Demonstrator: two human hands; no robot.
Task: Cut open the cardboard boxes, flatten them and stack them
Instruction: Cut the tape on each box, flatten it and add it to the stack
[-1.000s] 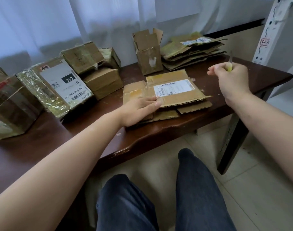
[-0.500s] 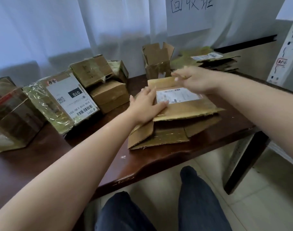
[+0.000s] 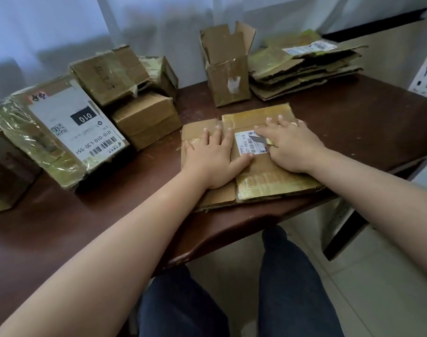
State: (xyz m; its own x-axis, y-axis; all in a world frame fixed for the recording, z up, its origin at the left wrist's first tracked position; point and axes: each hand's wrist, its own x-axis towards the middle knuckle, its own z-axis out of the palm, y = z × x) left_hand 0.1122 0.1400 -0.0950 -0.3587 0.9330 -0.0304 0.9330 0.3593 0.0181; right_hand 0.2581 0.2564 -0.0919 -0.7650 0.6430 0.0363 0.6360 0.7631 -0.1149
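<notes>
A flattened cardboard box (image 3: 253,164) lies at the table's (image 3: 353,117) six o'clock edge under both flat hands, left hand (image 3: 213,156) open, right hand (image 3: 290,147) pinning a knife (image 3: 258,138) whose bare blade, pointing toward nine o'clock, could nick the nearby left fingers if either palm slips.

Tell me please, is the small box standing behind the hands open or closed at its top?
Open. The small upright box has its top flaps standing up and spread apart, not folded shut; its inside cannot be seen from the head view.
</notes>
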